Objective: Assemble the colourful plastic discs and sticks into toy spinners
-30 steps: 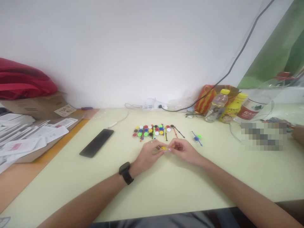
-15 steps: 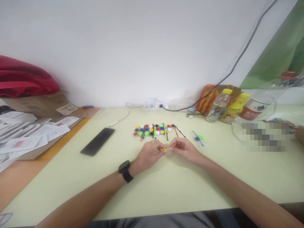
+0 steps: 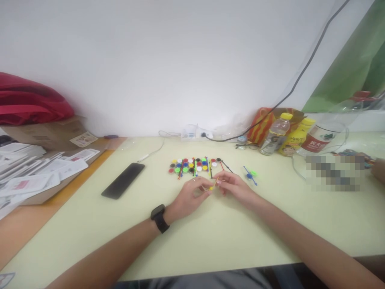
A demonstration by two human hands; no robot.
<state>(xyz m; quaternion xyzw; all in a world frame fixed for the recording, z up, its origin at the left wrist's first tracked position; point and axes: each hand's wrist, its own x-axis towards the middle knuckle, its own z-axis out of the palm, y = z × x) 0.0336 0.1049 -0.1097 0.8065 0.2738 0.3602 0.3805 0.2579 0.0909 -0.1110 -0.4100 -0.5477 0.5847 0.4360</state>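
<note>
Low over the table, my left hand (image 3: pixel 190 197) pinches the lower end of a small yellow plastic stick (image 3: pixel 214 184). The fingers of my right hand (image 3: pixel 239 189) are closed at its upper end, and fingertips hide part of it. Just beyond my hands lie several small round discs (image 3: pixel 191 165) in rows, coloured red, white, green, blue, yellow and black. Thin arrow-tipped sticks (image 3: pixel 227 166) rest on and beside them. Right of my right hand is a blue arrow-tipped stick with a blue disc (image 3: pixel 249 176), touching a green disc (image 3: pixel 253 173).
A black phone (image 3: pixel 123 180) lies on the left, near stacked papers (image 3: pixel 45 172) and a cardboard box (image 3: pixel 48 132). Bottles (image 3: pixel 276 134), glasses (image 3: pixel 247 146) and a power strip (image 3: pixel 195 132) stand or lie along the wall. Another person's hand (image 3: pixel 378 170) shows at the right edge.
The yellow stick has turned from nearly flat to a steep slant between my fingers. My right fingers have shifted slightly up and right, while my left hand stays nearly in place.
</note>
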